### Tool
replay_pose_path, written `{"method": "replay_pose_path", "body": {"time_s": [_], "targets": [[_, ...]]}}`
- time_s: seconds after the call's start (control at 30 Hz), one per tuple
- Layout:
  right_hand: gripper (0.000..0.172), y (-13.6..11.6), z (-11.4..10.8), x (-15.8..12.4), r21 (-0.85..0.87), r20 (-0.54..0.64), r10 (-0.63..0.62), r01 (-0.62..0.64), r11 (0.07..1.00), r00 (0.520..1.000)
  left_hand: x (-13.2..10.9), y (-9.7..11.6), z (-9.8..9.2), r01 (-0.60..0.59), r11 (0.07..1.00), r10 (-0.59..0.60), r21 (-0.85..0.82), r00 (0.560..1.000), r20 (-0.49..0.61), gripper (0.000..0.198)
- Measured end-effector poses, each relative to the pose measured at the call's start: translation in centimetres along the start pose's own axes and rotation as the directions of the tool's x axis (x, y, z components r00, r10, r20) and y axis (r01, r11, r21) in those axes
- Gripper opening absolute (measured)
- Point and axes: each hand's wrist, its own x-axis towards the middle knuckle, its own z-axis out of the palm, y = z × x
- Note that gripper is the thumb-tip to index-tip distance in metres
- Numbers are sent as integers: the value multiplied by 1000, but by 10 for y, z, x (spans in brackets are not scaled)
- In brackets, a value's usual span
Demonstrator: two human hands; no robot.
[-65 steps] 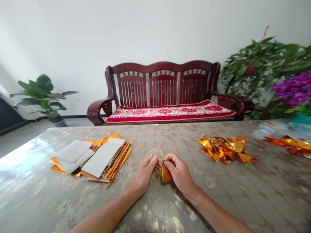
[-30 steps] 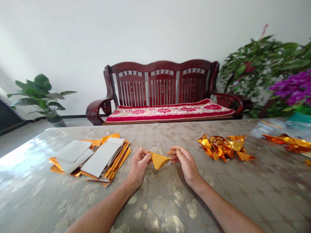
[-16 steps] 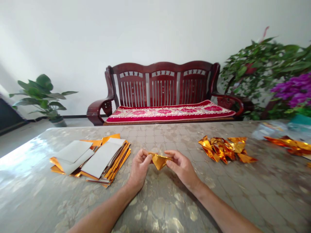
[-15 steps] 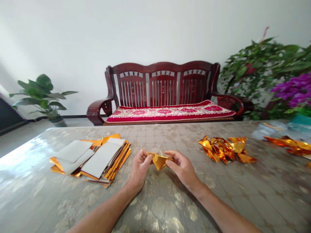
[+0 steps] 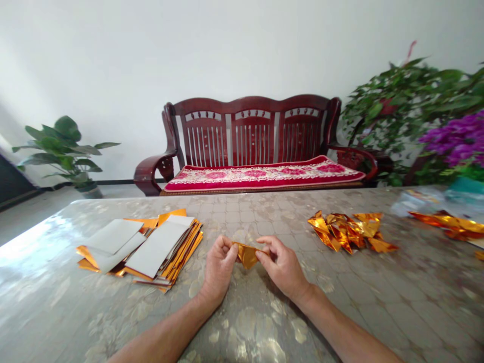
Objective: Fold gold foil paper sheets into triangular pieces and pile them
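Between my two hands is a small piece of folded gold foil paper [image 5: 248,256], its point facing down toward me. My left hand [image 5: 221,262] pinches its left corner between thumb and fingers. The right corner is gripped by my right hand [image 5: 280,262], thumb in front and fingers curled behind. To the left lies a stack of foil paper sheets [image 5: 161,249], several with the white side up and gold edges showing. A pile of folded gold foil pieces [image 5: 346,232] rests to the right of my hands.
The table [image 5: 242,322] has a patterned cover. More gold foil [image 5: 454,224] and a clear plastic bag [image 5: 418,200] lie at the far right. A wooden bench [image 5: 253,136] stands behind the table, with plants on both sides.
The right thumb has shifted on the foil paper's right corner. The piece's front now looks flatter and its top opening narrower. Both hands stay almost in place.
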Motion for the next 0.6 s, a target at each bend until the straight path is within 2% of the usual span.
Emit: {"method": "replay_pose_path", "body": {"time_s": [0.17,0.37,0.6], "targets": [[17,-4,1,0,121,17,43,-45,992,999,2,1,0,-2,997,5,74,999,-43,24],[26,-6,-8,1,425,172,109,-174,888,979,5,1,-2,-6,994,18,106,994,-111,25],[27,3,-8,4,508,253,118,-236,829,960,7,2,-2,-19,991,37,130,990,-137,23]]}}
